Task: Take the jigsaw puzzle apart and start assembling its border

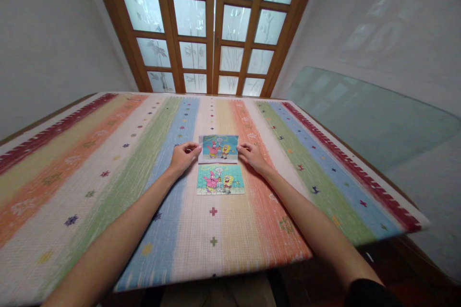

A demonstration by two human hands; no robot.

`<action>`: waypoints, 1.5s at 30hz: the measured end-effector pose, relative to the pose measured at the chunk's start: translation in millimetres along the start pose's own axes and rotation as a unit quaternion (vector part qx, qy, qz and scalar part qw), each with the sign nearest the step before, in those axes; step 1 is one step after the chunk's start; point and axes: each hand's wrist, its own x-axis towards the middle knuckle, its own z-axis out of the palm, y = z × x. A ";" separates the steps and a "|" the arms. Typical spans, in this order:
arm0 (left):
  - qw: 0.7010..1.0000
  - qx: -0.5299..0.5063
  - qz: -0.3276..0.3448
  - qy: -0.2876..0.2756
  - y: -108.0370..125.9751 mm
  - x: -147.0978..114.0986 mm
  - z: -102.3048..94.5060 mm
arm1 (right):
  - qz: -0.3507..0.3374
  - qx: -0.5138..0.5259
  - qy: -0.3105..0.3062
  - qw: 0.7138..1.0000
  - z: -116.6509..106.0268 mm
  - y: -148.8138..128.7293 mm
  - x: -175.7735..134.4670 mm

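A small picture card point(218, 148) with cartoon figures on a blue-green ground is held by its two side edges, tilted up toward me. My left hand point(185, 156) pinches its left edge between thumb and fingers. On the opposite edge, my right hand point(251, 155) grips in the same way. Just below the card, a jigsaw puzzle point(220, 180) with the same cartoon scene lies flat on the table, its pieces joined into a rectangle. Neither hand touches the puzzle.
A striped, patterned tablecloth point(213, 223) covers the wide table. Beyond its far edge stand wooden doors point(212, 33) with frosted panes. Plain walls rise at left and right, and a pale green glass-like panel point(363, 110) leans along the right side.
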 end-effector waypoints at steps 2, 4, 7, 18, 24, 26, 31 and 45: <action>1.000 -0.004 0.000 0.003 0.3 -0.1 0.0 | -0.001 -0.005 0.000 1.000 0.7 -1.2 -0.1; 1.000 -0.008 0.000 0.006 0.5 -0.2 0.1 | -0.003 -0.009 0.001 1.000 1.4 -2.5 -0.1; 1.000 -0.012 -0.001 0.010 0.4 0.1 0.5 | -0.005 -0.013 0.007 1.000 1.4 -4.4 -0.3; 1.000 -0.017 -0.003 0.019 2.9 -0.4 1.8 | -0.074 -0.093 0.079 0.990 -11.1 -39.5 -31.4; 1.000 -0.013 -0.003 0.020 3.3 -0.6 1.3 | -0.215 -0.264 -0.133 0.931 16.3 -66.5 -76.1; 1.000 -0.013 -0.002 0.021 2.7 -0.1 1.6 | -0.232 -0.310 -0.189 0.902 32.0 -72.3 -92.0; 1.000 -0.011 0.000 0.023 2.4 0.8 2.3 | -0.234 -0.419 -0.230 0.847 68.4 -80.5 -126.3; 1.000 0.006 -0.003 0.024 0.4 0.6 2.2 | -0.131 -0.442 -0.245 0.853 65.6 -70.1 -143.6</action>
